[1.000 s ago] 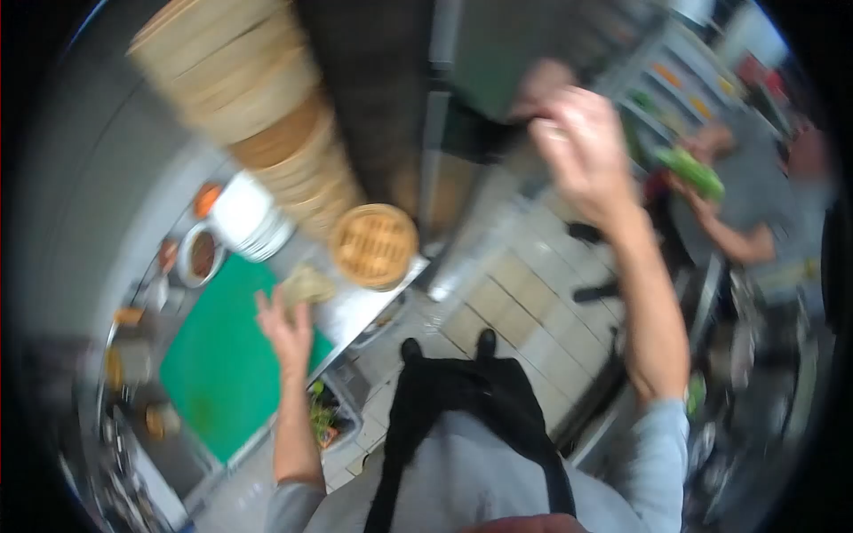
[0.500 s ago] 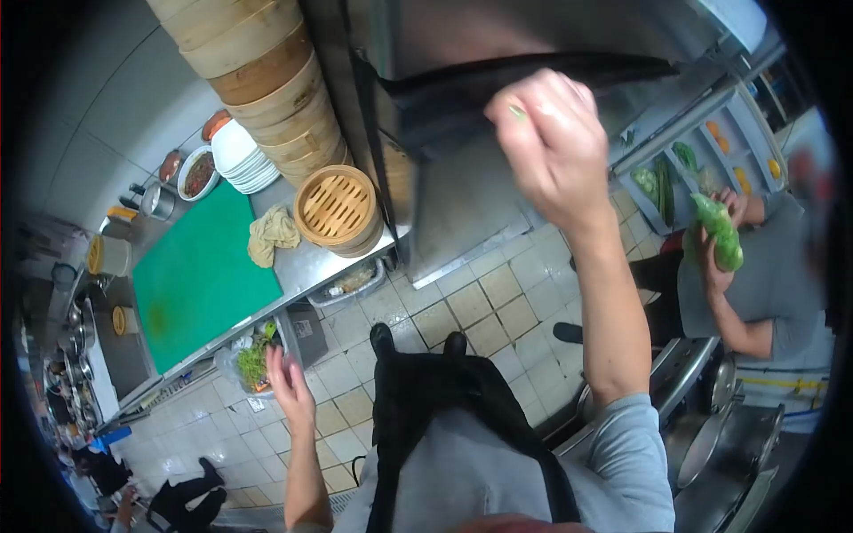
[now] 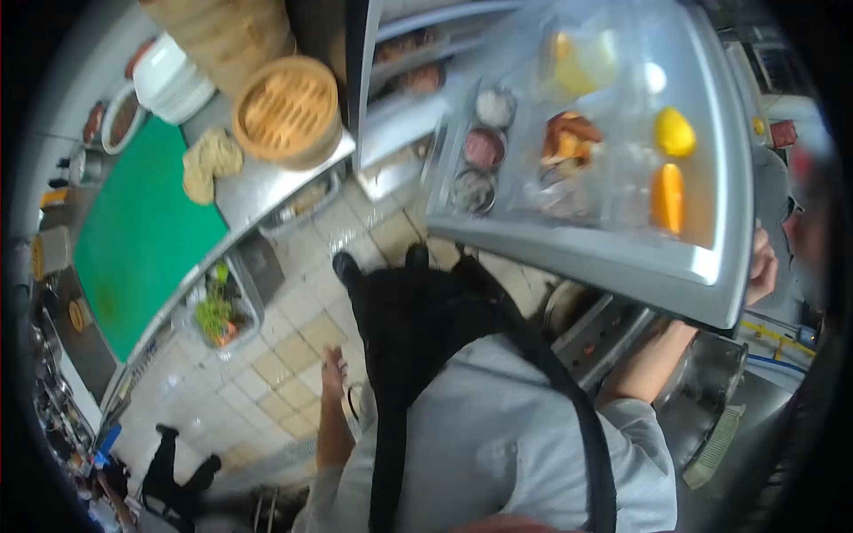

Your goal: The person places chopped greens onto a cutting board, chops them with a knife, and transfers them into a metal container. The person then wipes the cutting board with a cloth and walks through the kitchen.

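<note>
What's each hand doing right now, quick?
Left hand: loosely open, nothing seen in it.
Right hand: at the outer edge of the open fridge door; fingers partly hidden, so grip can't be told.

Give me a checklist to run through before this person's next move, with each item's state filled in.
1. Right hand on the fridge door: ok, it grips the outer edge.
2. Fridge door open: ok, food shows inside.
3. Left hand free: ok, held low with no object visible in it.
4. Round bowls secure: cannot tell; they sit in a row, but nothing shows how firmly.
5. Co-worker's grey clothing clear of the door: cannot tell; it shows just past the edge, and the gap cannot be judged.
6. Cloth put away: not ok, it lies on the worktop at the edge of the green board.
</note>
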The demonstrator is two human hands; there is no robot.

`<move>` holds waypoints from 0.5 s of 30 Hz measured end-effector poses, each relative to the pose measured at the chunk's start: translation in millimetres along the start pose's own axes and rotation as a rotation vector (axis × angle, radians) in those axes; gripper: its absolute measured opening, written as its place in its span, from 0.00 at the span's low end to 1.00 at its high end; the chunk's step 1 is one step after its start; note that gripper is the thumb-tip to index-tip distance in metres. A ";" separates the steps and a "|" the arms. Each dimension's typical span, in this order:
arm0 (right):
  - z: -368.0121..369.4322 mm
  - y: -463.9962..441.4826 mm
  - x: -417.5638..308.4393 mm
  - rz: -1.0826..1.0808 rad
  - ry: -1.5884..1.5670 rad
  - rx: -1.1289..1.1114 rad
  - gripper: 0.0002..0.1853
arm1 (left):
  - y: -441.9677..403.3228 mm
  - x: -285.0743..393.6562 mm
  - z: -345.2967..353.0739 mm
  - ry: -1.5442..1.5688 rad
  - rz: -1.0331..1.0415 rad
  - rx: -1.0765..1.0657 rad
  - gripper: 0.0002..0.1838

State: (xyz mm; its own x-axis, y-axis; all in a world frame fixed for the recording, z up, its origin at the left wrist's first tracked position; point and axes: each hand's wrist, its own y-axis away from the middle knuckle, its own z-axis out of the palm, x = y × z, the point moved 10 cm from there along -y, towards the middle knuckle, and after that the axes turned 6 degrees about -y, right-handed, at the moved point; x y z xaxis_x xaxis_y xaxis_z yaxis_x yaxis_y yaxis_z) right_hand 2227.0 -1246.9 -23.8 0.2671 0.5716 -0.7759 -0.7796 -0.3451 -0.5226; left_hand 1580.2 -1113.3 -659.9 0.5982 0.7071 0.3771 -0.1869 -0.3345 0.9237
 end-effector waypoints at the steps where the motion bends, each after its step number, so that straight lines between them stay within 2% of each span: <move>1: -16.3 -2.0 -3.2 0.056 -0.046 -0.005 0.20 | -8.1 4.8 -7.7 -0.063 0.033 0.048 0.48; 3: -56.6 -7.4 -10.2 0.201 -0.154 -0.101 0.22 | -20.4 31.1 -17.0 -0.335 0.138 0.040 0.36; 5: -94.0 -17.9 -19.0 0.285 -0.210 -0.151 0.23 | -20.8 74.0 -32.6 -0.510 0.318 0.133 0.25; 7: -97.8 -21.1 -18.4 0.353 -0.262 -0.207 0.24 | -13.0 107.5 -53.7 -0.308 0.410 0.237 0.21; 9: -100.3 -23.5 -15.2 0.341 -0.240 -0.180 0.25 | -27.2 116.0 -81.6 -0.327 0.419 0.234 0.19; 10: -124.1 -28.6 -25.1 0.279 -0.131 -0.074 0.26 | -32.5 113.5 -90.8 -0.348 0.408 0.234 0.18; 13: -135.6 -28.8 -27.9 0.258 -0.194 -0.089 0.26 | -7.4 131.7 -106.0 -0.315 0.323 0.321 0.16; 15: -129.1 -21.9 -25.6 0.231 -0.261 -0.114 0.25 | -3.5 127.9 -111.4 -0.304 0.390 0.294 0.15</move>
State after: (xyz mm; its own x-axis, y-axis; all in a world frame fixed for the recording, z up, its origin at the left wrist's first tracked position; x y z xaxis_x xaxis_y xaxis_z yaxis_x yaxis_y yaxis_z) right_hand 2310.3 -1350.1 -38.0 -0.0740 0.6345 -0.7694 -0.7307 -0.5595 -0.3912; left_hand 1570.5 -952.2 -607.3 0.7336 0.3003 0.6096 -0.2402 -0.7246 0.6459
